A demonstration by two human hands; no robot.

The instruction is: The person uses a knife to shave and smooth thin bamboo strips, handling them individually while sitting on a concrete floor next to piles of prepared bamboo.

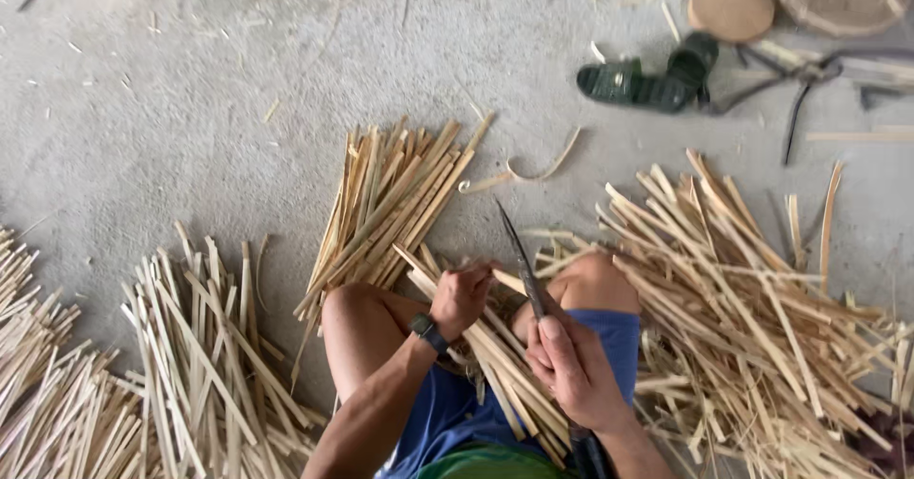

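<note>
L hand clamped on a bamboo strip over the knees; R hand gripping a knife, blade up against the strip. Hands apart. Strip piles on the concrete floor all round.

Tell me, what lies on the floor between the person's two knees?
In the head view, bamboo strips lie between the knees, across the lap. The left hand grips one strip; the right hand holds a knife against it.
</note>
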